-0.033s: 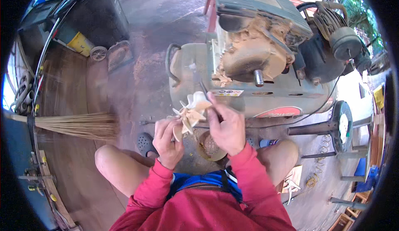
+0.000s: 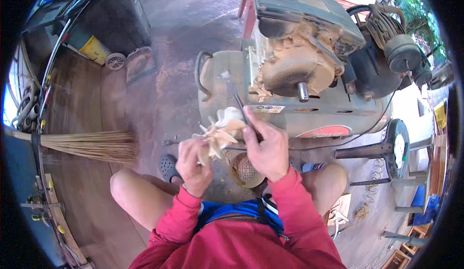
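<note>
A pale, wood-coloured carved piece with several pointed, petal-like fins is held up above the floor between my hands. My left hand has its fingers closed on the lower left end of the piece. Wrapped in my right hand is a slim dark-handled tool, angled up and away to a flat, light tip. Whether that tip is bristle or blade, I cannot tell. My right thumb is close against the right side of the carved piece. Below sits a round pan with a perforated bottom, partly hidden by my right hand.
Ahead stands a dusty air compressor with a motor on top. A straw broom lies at left, near a yellow bucket. At right are a dark metal stand and a coiled hose. A cable crosses the floor.
The tool has shifted slightly, its tip now showing more sharply. My right hand is a little further right, and the carved piece has tilted slightly. Both grips are unchanged.
</note>
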Tool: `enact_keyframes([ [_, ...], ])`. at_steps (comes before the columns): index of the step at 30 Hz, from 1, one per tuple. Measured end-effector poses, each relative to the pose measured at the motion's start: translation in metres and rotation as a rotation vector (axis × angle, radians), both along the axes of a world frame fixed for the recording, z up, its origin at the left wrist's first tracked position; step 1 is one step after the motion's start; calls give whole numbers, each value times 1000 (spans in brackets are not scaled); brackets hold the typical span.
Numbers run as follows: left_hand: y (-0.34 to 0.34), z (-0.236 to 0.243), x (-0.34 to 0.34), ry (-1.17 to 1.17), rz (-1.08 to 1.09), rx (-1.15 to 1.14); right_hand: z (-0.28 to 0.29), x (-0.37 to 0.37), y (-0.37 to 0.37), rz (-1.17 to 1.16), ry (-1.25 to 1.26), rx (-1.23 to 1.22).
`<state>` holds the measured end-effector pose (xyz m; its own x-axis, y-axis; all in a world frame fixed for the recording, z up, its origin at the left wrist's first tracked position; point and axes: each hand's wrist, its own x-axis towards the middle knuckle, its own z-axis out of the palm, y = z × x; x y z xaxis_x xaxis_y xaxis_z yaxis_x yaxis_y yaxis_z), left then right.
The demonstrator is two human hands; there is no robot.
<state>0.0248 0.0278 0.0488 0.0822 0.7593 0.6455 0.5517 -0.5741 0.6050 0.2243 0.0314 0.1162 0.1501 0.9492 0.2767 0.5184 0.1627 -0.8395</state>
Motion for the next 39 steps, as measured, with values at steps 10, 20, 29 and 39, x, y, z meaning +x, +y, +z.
enact_keyframes([
  [10,9,8,-45,-311,171,44,12,-4,-46,236,-176,28],
  [20,-2,15,-27,-55,254,200,7,-29,-41,205,44,34],
  [29,-4,0,-47,-189,116,94,-3,0,-30,127,94,-73],
  [39,-5,5,-35,-165,184,152,-3,-18,-47,242,27,97],
])
